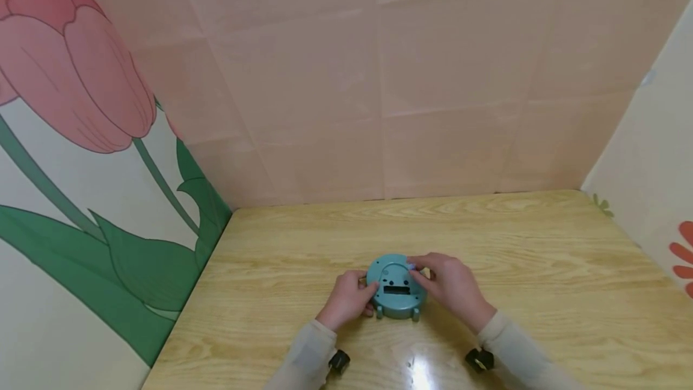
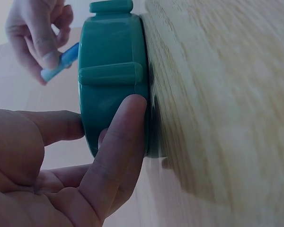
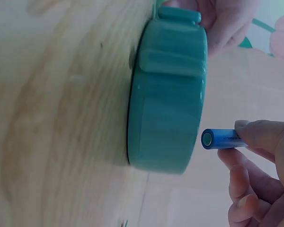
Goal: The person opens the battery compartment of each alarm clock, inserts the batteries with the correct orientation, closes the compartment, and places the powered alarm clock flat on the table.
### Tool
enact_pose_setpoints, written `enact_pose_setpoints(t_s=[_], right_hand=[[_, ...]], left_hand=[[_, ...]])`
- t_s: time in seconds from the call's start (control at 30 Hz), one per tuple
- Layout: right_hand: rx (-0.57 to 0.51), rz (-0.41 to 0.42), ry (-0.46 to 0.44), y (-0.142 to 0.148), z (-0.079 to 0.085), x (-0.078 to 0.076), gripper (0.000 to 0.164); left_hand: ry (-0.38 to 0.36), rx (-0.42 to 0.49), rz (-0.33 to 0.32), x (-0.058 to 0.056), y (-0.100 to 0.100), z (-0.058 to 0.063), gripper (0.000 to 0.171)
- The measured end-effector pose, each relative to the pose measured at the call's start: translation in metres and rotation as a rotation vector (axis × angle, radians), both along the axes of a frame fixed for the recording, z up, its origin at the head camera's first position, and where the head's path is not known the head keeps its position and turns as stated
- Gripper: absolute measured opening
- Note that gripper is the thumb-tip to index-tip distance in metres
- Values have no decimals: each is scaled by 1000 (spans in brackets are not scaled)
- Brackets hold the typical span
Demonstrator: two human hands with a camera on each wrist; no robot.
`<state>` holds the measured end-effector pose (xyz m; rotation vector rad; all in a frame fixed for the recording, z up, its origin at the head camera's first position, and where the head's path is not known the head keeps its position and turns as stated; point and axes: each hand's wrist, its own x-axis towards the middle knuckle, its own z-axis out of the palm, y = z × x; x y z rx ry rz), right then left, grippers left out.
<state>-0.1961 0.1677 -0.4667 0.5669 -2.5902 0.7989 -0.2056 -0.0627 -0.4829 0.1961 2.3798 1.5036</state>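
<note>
A round teal clock (image 1: 397, 309) with two stubby feet lies on the wooden table, its back up. A dark, uncovered battery slot (image 1: 397, 290) shows in that back. My left hand (image 1: 349, 298) grips the clock by its left edge; in the left wrist view its fingers (image 2: 116, 151) lie along the side wall. Between thumb and fingers, my right hand (image 1: 452, 284) pinches a blue cylindrical battery (image 3: 223, 138). One end of the battery points toward the clock's back, close to it in the right wrist view. The clock's front is hidden against the table.
The wooden table (image 1: 281, 245) runs back to a wall covered with pinkish sheeting (image 1: 433, 77). A wall with a painted tulip (image 1: 81, 71) stands on the left and a pale wall (image 1: 655, 155) on the right. Dark wrist devices (image 1: 339, 362) sit at both cuffs.
</note>
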Motion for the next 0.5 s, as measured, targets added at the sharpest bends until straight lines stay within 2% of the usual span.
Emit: enact_pose_setpoints(t_s=[0.27,0.5], right_hand=[[28,66,112,-12,-7,1,23],[81,90,150,-19,-15,3,23]], left_hand=[[13,9,-1,0,-1,-1,40],[34,13,-2,0,-1,-3,36]])
